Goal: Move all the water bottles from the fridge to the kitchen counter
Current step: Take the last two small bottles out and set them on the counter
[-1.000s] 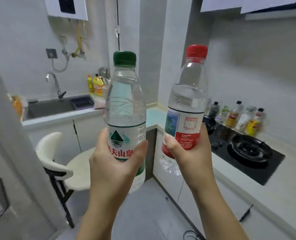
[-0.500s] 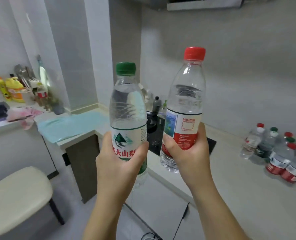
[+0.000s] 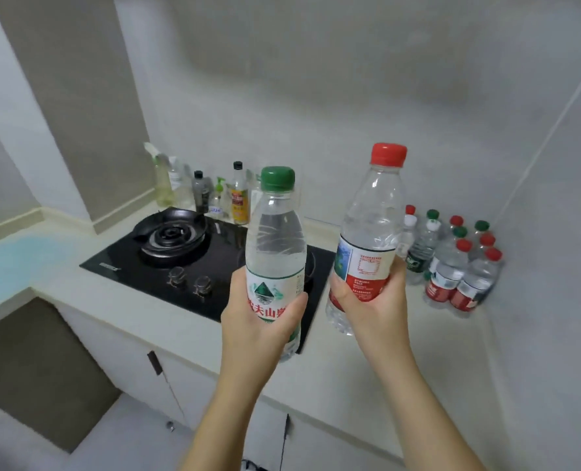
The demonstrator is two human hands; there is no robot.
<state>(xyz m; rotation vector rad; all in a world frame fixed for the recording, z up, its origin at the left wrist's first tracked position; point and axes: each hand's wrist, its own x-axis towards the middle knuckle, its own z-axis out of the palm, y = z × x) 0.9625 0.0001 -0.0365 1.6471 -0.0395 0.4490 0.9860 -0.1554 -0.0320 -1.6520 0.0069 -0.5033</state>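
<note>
The left grip [image 3: 258,321] is wrapped around the lower label of a green-capped bottle [image 3: 275,246], with the thumb laid across its front. The right grip [image 3: 375,309] is curled around the red band of a red-capped bottle [image 3: 372,219]. Both bottles are clear plastic, ribbed, capped and filled with water. The green-capped one is held upright and bears a white label with a green mountain mark and red characters. The red-capped one is leaned slightly right and bears a red and white label with a blue picture panel. Both are held in the air above the counter [image 3: 401,365], in front of the black hob [image 3: 166,266].

Against the frame half a second ago, the same two bottles are held in the same way, but lower in view. The view is swung to the right and downward, so the hob is seen almost whole. The bottle cluster [image 3: 452,266], then at the right edge, is now just beside the red-capped bottle.

Two bottles are held, one per grip. In the cluster at the counter's back corner, five red caps, three green caps and one pale cap are counted, though overlap leaves the total uncertain. Behind the hob at least five condiment bottles [image 3: 238,198] are lined up. Two knobs and one burner are seen.
</note>
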